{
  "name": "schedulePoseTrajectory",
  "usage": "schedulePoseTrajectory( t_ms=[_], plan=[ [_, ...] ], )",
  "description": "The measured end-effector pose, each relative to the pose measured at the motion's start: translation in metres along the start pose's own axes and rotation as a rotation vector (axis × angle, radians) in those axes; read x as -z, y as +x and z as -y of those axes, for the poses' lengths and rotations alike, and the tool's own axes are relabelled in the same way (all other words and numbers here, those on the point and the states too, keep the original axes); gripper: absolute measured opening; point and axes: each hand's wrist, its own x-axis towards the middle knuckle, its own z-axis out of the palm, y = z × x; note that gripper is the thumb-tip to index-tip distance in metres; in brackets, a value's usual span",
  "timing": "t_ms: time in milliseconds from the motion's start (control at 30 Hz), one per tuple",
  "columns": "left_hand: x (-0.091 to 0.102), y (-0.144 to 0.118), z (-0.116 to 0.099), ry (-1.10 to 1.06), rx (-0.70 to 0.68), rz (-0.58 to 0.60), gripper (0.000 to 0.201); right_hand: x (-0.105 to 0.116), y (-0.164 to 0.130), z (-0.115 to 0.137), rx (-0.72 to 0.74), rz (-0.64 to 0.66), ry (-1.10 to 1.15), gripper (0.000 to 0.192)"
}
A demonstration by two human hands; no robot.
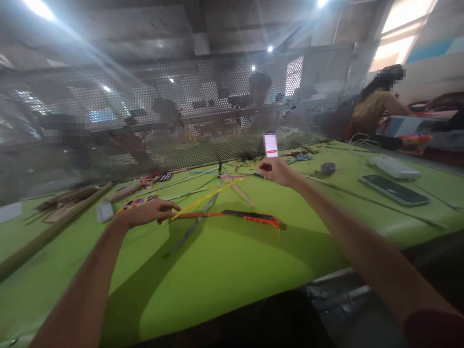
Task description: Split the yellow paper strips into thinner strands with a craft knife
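Note:
My left hand (pixel 150 211) hovers at or just over the green table, its fingers stretched out and slightly apart. Close to its fingertips are the ends of a yellow strip (pixel 206 197) and an orange strip (pixel 203 214); whether they touch cannot be made out. A cutter knife (pixel 255 217) with a black and orange handle lies to the right of that hand. A grey strip (pixel 190 229) crosses beneath the orange one. Farther back, my right hand (pixel 277 171) is closed with curled fingers, just below a lit phone screen (pixel 271 146). What it holds, if anything, is hidden.
Right on the green table (pixel 217 290) lie a dark phone (pixel 395 189), a white box-like device (pixel 395 167) and a small ball (pixel 328 167). A long pole (pixel 54 229) lies left. Behind stands a perforated metal screen (pixel 203 116). A person (pixel 375 108) is at the far right.

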Motion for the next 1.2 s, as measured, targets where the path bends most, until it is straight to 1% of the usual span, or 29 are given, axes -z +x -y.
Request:
schedulePoseTrajectory(
  t_ms=[100, 133, 200, 267, 300, 333, 367, 433, 467, 533, 567, 600, 667, 800, 900, 1033, 1133, 1200],
  plan=[
    [-0.005, 0.009, -0.006, 0.038, -0.005, -0.227, 0.033, -0.02, -0.006, 0.015, 0.105, 0.092, 0.114, 0.013],
    [-0.009, 0.011, -0.013, 0.032, -0.013, -0.296, 0.035, -0.026, -0.009, 0.021, 0.137, 0.131, 0.158, 0.014],
    [-0.023, 0.016, -0.033, -0.006, -0.058, -0.392, 0.045, -0.038, -0.016, 0.033, 0.181, 0.21, 0.218, 0.014],
    [-0.041, 0.017, -0.061, -0.094, -0.142, -0.407, 0.054, -0.047, -0.023, 0.045, 0.201, 0.282, 0.221, 0.013],
    [-0.05, 0.017, -0.075, -0.206, -0.222, -0.381, 0.057, -0.05, -0.026, 0.051, 0.211, 0.312, 0.208, 0.012],
    [-0.059, 0.015, -0.089, -0.287, -0.286, -0.362, 0.058, -0.054, -0.028, 0.056, 0.226, 0.33, 0.185, 0.011],
    [-0.068, 0.014, -0.1, -0.321, -0.332, -0.368, 0.057, -0.057, -0.03, 0.06, 0.247, 0.345, 0.156, 0.01],
    [-0.08, 0.011, -0.117, -0.299, -0.384, -0.38, 0.052, -0.063, -0.033, 0.065, 0.291, 0.357, 0.099, 0.008],
    [-0.085, 0.01, -0.121, -0.265, -0.406, -0.408, 0.044, -0.065, -0.034, 0.067, 0.307, 0.36, 0.081, 0.008],
    [-0.089, 0.01, -0.124, -0.196, -0.419, -0.453, 0.026, -0.069, -0.035, 0.069, 0.322, 0.371, 0.071, 0.008],
    [-0.089, 0.01, -0.124, -0.176, -0.414, -0.471, 0.02, -0.071, -0.036, 0.069, 0.324, 0.372, 0.072, 0.008],
    [-0.089, 0.011, -0.123, -0.177, -0.401, -0.481, 0.019, -0.072, -0.036, 0.069, 0.323, 0.369, 0.074, 0.008],
    [-0.088, 0.012, -0.12, -0.241, -0.365, -0.477, 0.02, -0.072, -0.037, 0.068, 0.319, 0.36, 0.069, 0.007],
    [-0.086, 0.013, -0.115, -0.46, -0.295, -0.425, 0.024, -0.071, -0.037, 0.066, 0.302, 0.338, 0.031, 0.009],
    [-0.086, 0.014, -0.113, -0.554, -0.248, -0.438, 0.026, -0.071, -0.035, 0.063, 0.298, 0.346, -0.015, 0.01],
    [-0.087, 0.017, -0.11, -0.603, -0.215, -0.459, 0.029, -0.072, -0.033, 0.055, 0.309, 0.349, -0.071, 0.011],
    [-0.087, 0.02, -0.107, -0.602, -0.218, -0.476, 0.031, -0.069, -0.032, 0.052, 0.314, 0.311, -0.087, 0.011],
    [-0.088, 0.02, -0.105, -0.584, -0.228, -0.478, 0.031, -0.067, -0.032, 0.052, 0.293, 0.276, -0.056, 0.007]
  ],
)
